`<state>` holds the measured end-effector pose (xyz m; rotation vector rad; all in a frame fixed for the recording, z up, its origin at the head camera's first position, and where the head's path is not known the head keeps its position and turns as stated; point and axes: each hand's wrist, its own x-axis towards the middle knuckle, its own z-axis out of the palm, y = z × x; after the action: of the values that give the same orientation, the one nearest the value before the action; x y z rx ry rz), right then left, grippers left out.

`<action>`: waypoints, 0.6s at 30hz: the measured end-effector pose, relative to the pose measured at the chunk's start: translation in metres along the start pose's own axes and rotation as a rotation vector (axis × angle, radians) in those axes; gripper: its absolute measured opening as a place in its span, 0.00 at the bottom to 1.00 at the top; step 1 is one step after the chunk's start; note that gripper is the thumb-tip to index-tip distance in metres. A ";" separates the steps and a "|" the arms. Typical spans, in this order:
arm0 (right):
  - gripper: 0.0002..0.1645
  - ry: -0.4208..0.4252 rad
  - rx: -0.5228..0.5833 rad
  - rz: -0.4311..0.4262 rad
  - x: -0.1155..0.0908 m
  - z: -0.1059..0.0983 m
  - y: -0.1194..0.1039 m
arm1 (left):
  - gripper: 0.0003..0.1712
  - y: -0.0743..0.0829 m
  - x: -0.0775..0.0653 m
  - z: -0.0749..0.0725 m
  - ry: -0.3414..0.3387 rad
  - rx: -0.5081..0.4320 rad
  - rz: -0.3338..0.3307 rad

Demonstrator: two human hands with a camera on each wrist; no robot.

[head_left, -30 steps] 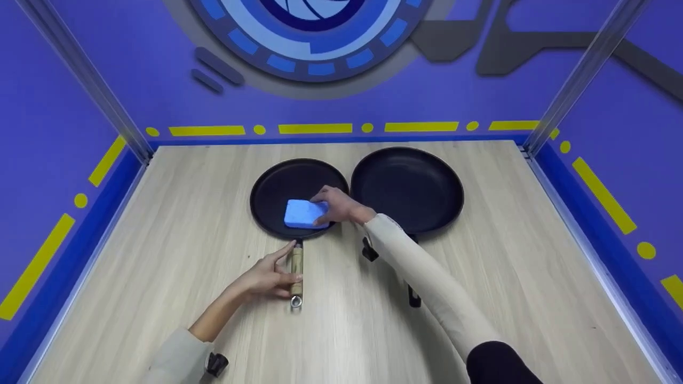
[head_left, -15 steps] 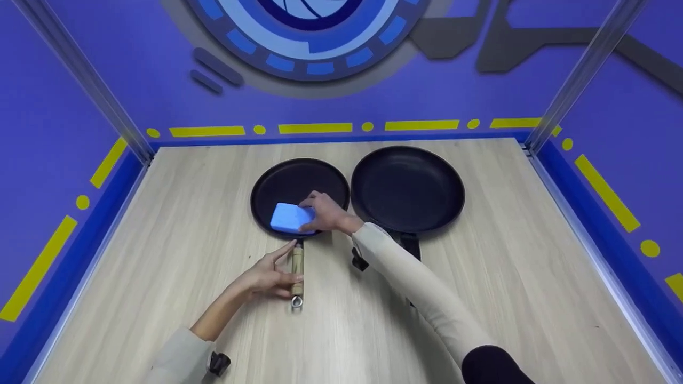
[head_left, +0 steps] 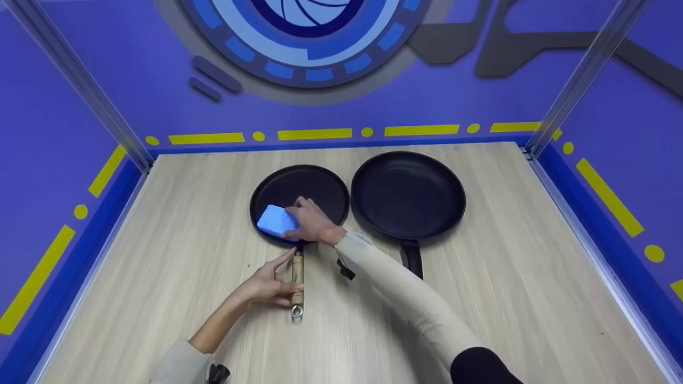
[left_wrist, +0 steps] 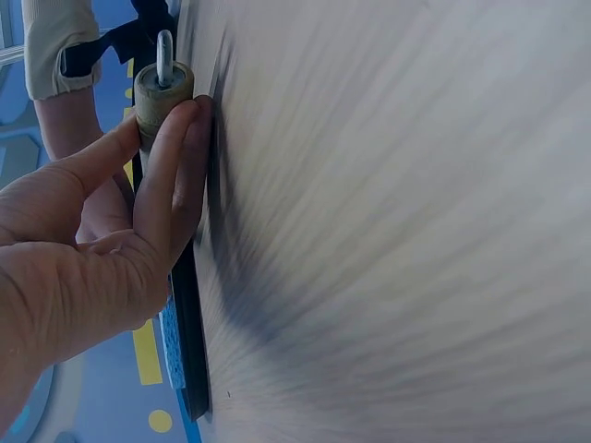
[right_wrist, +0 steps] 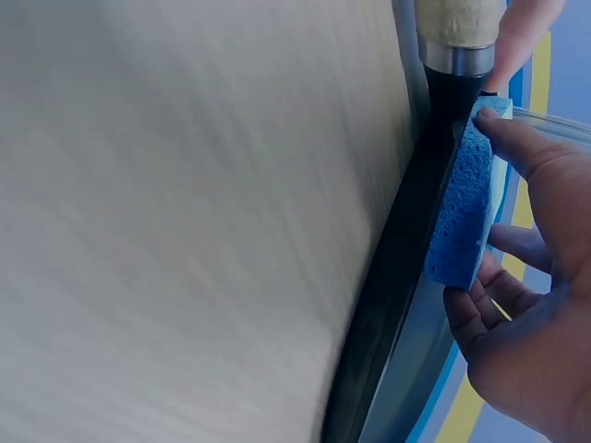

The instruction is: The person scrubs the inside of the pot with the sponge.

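Observation:
A flat black frying pan [head_left: 299, 184] lies on the table, its wooden handle [head_left: 298, 274] toward me. My left hand [head_left: 269, 284] grips that handle, thumb on one side and fingers on the other; the left wrist view shows the metal hanging ring [left_wrist: 165, 57] at its end. In my right hand [head_left: 314, 221] is a blue sponge [head_left: 275, 220], pinched between thumb and fingers. The sponge sits at the near left part of the pan, by the rim. From the right wrist view, the sponge [right_wrist: 469, 198] stands against the inside of the pan's edge [right_wrist: 397, 268].
A larger black frying pan [head_left: 408, 194] sits right beside the first, its black handle [head_left: 412, 258] partly behind my right sleeve [head_left: 405, 290]. Blue-purple walls [head_left: 341, 114] with yellow marks enclose the wooden table [head_left: 203, 213] at the back and sides.
My right hand has moved the sponge leftward and slightly nearer along the pan, turning it a little. The left hand keeps its hold on the handle.

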<state>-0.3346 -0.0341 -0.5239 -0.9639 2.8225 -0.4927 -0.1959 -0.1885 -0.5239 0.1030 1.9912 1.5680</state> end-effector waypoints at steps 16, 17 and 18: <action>0.39 0.001 -0.282 0.000 0.056 -0.004 -0.001 | 0.59 0.001 -0.003 0.001 -0.008 0.006 0.022; 0.38 0.001 -0.284 0.003 0.059 -0.005 0.000 | 0.59 0.001 -0.003 0.000 -0.007 0.005 0.023; 0.38 0.007 -0.286 0.005 0.062 -0.005 0.001 | 0.59 0.002 -0.003 -0.001 -0.004 0.005 0.024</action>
<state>-0.3851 -0.0703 -0.5196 -1.0009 2.9547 -0.0908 -0.1946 -0.1896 -0.5212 0.1325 1.9974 1.5766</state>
